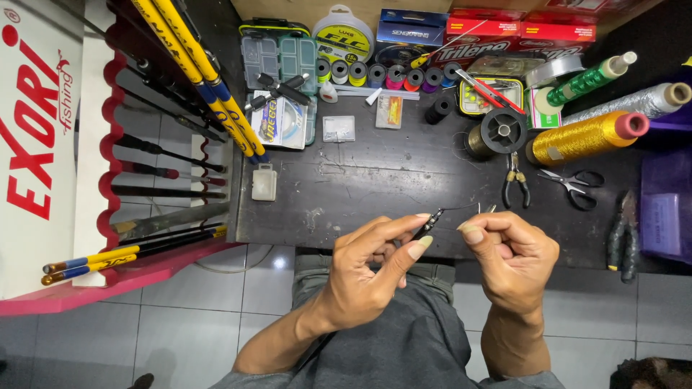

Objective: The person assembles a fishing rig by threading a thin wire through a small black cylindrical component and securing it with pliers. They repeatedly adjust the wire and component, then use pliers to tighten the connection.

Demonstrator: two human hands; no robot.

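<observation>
At the worktop's near edge, the left hand pinches a small black tool; the right hand is closed on a thin wire running to it.

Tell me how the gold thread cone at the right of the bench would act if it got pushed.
The gold thread cone lies on its side, so it would probably roll, curving because it tapers toward its pink end. It leans close to the silver cone and the wire spool, which may stop it soon. The wound metallic thread looks smooth, so it could be slippery to grip.
</observation>
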